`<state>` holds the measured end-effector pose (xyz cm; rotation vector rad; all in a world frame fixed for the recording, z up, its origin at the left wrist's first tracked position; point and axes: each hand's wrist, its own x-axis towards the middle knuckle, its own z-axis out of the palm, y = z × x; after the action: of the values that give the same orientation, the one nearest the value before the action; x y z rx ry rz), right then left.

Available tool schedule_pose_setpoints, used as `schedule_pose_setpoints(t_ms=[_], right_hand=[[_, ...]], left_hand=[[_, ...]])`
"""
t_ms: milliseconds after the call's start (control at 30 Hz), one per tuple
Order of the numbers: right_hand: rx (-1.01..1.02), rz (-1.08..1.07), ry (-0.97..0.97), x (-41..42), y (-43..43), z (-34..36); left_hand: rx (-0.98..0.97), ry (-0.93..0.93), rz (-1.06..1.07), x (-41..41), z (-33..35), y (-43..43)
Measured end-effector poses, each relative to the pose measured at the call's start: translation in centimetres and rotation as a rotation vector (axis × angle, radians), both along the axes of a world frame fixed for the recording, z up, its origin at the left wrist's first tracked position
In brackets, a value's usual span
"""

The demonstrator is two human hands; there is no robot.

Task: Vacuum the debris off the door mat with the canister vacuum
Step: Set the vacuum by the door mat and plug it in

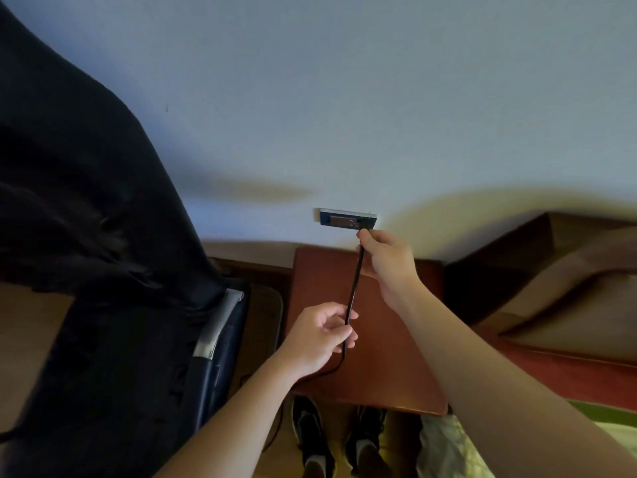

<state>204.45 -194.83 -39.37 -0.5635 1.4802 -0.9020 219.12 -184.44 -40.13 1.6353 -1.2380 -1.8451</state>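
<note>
Power first: pinching the cord just under its plug with the right hand, right at the wall outlet, and gripping the same cord lower down with the left hand, hands apart along it. Holding the cord's long axis nearly upright, leaning slightly right toward the outlet above, over the reddish-brown table. Probably needing a push forward from the right hand, the nearer one to the outlet; cannot tell whether the plug is seated. Not seeing the canister vacuum or door mat here.
</note>
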Motion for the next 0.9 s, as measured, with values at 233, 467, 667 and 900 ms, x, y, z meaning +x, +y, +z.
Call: schedule_pose_setpoints(t_ms=[233,467,667,900], right_hand=[[0.102,-0.027,-0.002,0.1,-1.9,-5.3],[0.139,-0.008,0.019,0.6,-3.4,-7.7],[0.121,0.014,0.074,0.7,-3.4,-8.3],[0.09,-0.013,0.088,0.9,-3.3,-8.5]], left_hand=[[0.069,-0.021,0.026,0.0,-4.0,-1.5],[0.128,-0.017,0.084,0.0,-6.1,-2.5],[0.158,-0.023,0.084,-0.1,-6.9,-2.7],[0.168,-0.019,0.087,-0.2,-7.3,-2.9]])
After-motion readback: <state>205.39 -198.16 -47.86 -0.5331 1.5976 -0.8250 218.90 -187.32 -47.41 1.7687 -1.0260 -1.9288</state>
